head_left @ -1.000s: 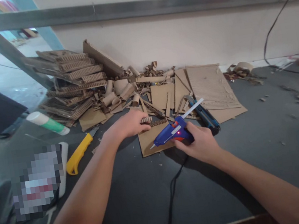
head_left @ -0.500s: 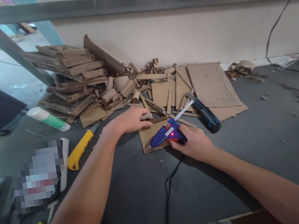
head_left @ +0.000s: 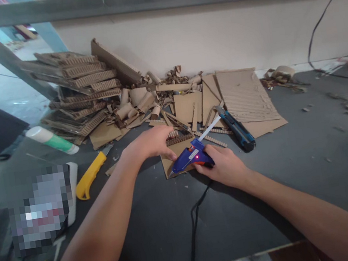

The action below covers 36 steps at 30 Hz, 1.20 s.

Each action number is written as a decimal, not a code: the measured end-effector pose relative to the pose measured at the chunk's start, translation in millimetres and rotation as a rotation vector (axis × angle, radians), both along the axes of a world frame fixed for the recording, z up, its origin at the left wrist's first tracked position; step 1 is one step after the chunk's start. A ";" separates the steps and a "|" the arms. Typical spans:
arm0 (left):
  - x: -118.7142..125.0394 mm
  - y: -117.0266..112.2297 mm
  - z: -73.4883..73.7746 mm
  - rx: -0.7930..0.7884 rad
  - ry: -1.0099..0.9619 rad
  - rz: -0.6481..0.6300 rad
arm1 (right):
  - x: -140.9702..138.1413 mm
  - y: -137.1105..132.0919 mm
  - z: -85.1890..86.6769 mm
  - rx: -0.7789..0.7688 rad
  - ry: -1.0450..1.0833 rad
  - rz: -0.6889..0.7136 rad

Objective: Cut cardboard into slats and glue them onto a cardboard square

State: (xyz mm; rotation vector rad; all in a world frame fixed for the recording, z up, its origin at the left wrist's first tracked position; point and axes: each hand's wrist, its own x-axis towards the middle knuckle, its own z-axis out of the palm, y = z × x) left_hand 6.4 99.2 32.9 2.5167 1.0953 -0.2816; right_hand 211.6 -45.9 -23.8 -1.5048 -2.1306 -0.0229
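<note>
My right hand (head_left: pixel 228 164) is wrapped round the grip of a blue glue gun (head_left: pixel 189 156). A red light glows on its side, and a white glue stick (head_left: pixel 209 128) sticks out of its back. The nozzle points down-left, at the near left corner of a flat cardboard piece (head_left: pixel 166 160). My left hand (head_left: pixel 154 144) is over the left side of that piece, thumb and fingers apart, with the thumb close to the gun's front. Just beyond its fingers is a corrugated cardboard strip (head_left: pixel 180 139). The other fingers are partly hidden.
A blue-black utility knife (head_left: pixel 239 131) lies to the right, a yellow-handled cutter (head_left: pixel 91 175) to the left. Near it are a white-green tube (head_left: pixel 53 140) and a pixelated object. Stacked cardboard (head_left: pixel 88 80) and scraps line the back. The gun's black cord (head_left: pixel 193 228) trails forward.
My left thumb has moved away from the fingers and down towards the glue gun, widening the gap. The gun stays over the cardboard in my right hand. The view has shifted slightly.
</note>
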 end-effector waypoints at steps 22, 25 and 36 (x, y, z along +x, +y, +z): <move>0.5 -0.4 -3.2 -0.025 0.030 0.052 | 15.2 0.3 5.0 -0.015 -0.029 0.031; 0.5 0.7 -4.8 -0.018 0.045 0.046 | 17.2 -0.1 6.6 -0.020 -0.050 0.046; 4.9 -7.0 8.2 -0.031 0.081 0.044 | 22.8 0.1 12.4 -0.075 -0.054 0.044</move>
